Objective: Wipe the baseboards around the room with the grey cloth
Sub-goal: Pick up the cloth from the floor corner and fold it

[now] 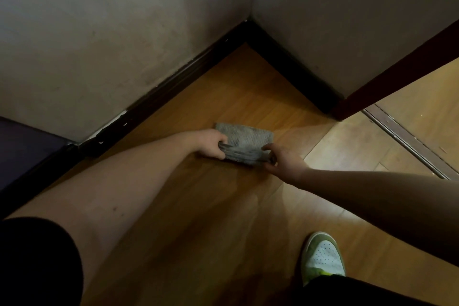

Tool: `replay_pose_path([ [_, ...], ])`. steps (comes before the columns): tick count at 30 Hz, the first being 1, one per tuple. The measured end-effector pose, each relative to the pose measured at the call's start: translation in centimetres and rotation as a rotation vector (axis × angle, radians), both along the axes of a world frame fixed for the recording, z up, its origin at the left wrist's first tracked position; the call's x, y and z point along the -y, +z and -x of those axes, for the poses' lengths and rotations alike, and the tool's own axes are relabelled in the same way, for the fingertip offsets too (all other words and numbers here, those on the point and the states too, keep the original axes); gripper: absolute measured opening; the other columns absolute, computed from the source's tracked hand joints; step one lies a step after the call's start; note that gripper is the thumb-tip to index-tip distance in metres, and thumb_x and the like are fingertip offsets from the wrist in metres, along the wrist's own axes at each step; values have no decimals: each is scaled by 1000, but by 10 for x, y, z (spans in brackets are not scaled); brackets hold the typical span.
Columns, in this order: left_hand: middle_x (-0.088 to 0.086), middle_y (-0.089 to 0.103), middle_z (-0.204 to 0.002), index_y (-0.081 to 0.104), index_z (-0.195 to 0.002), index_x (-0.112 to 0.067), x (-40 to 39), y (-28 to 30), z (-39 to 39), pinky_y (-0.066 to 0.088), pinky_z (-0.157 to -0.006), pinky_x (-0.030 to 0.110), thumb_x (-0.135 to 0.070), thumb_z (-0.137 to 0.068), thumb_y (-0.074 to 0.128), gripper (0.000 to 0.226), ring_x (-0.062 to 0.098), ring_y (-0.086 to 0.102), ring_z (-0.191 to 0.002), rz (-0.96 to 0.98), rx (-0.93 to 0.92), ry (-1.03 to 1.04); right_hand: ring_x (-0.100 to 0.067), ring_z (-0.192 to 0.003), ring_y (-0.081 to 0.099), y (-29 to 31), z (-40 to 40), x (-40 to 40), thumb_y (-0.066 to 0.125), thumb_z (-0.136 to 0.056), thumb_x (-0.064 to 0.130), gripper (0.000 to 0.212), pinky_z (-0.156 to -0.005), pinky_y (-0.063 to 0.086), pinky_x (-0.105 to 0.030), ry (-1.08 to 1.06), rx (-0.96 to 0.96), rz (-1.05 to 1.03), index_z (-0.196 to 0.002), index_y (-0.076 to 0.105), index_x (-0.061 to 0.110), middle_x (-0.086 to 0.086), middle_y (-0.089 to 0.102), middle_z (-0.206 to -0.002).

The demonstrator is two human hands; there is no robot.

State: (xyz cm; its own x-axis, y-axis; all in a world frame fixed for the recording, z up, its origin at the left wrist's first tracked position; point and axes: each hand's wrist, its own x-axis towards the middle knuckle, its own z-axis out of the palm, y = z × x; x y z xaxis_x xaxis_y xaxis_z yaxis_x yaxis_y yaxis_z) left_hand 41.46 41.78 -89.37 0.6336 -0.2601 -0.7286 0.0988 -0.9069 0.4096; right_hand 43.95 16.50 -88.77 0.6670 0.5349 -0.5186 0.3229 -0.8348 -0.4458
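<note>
The grey cloth [244, 143] is folded into a thick rectangle and held just above the wooden floor. My left hand [211, 143] pinches its left end and my right hand [283, 160] pinches its right end. A dark baseboard [159, 89] runs along the left wall, with chipped pale spots near its lower end. A second dark baseboard [290, 62] follows the right wall, and the two meet in the corner beyond the cloth. The cloth is apart from both baseboards.
A dark door frame [397, 67] ends the right wall, with a metal threshold strip [407, 141] on the floor beyond it. Dark furniture [22, 146] stands at the left edge. My shoe [323, 256] is on the wooden floor [223, 206] at the lower right.
</note>
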Motion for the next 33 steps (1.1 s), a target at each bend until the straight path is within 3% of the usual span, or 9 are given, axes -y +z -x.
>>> replay_pose_path([
  [3,-1,51,-99,49,-108,-23,-5,0,4,45,-78,35,-25,-91,68,26,21,53,-92,-19,-36,-104,-16,-88,56,0,-9,-7,65,-90,30,24,-71,46,-27,114,37,20,-110,62,18,3,56,-98],
  [8,0,58,-103,58,-107,-20,-15,-10,12,45,-82,34,-25,-92,68,18,21,56,-96,14,-17,-52,-17,-91,58,-4,-12,-11,62,-92,29,24,-75,49,-28,133,-40,28,-113,56,20,1,59,-101],
  [11,0,59,-97,59,-95,-18,-27,-16,14,44,-82,34,-34,-91,71,20,21,56,-93,101,-25,130,-19,-91,57,-9,-11,-12,54,-98,30,24,-77,50,-34,21,-94,31,-119,50,20,-2,58,-103],
  [14,3,66,-114,60,-119,-11,-33,-22,20,49,-100,39,-34,-91,71,37,21,61,-108,251,-91,457,-18,-90,55,-13,-13,-13,51,-100,32,29,-72,43,-29,-104,-106,12,-125,47,18,1,54,-103],
  [17,8,66,-114,46,-141,-9,-28,-29,27,58,-80,36,-32,-95,66,55,26,65,-103,310,-103,715,-22,-97,61,-17,-15,-16,52,-99,36,35,-78,52,-33,-228,-118,6,-127,47,16,-1,57,-107],
  [19,13,59,-131,39,-148,-10,-22,-32,29,54,-66,27,-32,-97,63,60,26,62,-105,271,-68,795,-26,-97,64,-22,-17,-20,53,-98,39,36,-83,56,-40,-270,-128,16,-126,48,16,-6,61,-110],
  [21,14,54,-137,37,-150,-11,-18,-33,28,55,-68,29,-32,-98,61,61,26,61,-104,214,-10,806,-28,-94,65,-27,-19,-23,54,-97,41,38,-83,56,-44,-312,-136,21,-126,48,16,-10,63,-110],
  [27,6,61,-109,53,-134,-10,-14,-33,32,45,-49,24,-38,-99,60,45,19,63,-72,61,94,804,-30,-86,66,-36,-27,-30,58,-94,43,31,-78,58,-50,-355,-154,32,-112,46,21,-11,62,-104],
  [33,8,62,-114,56,-130,-9,-9,-32,32,43,-77,30,-40,-98,59,45,21,56,-97,-32,209,749,-27,-91,62,-37,-25,-38,54,-97,41,38,-75,54,-40,-353,-71,82,-122,47,13,-12,62,-108],
])
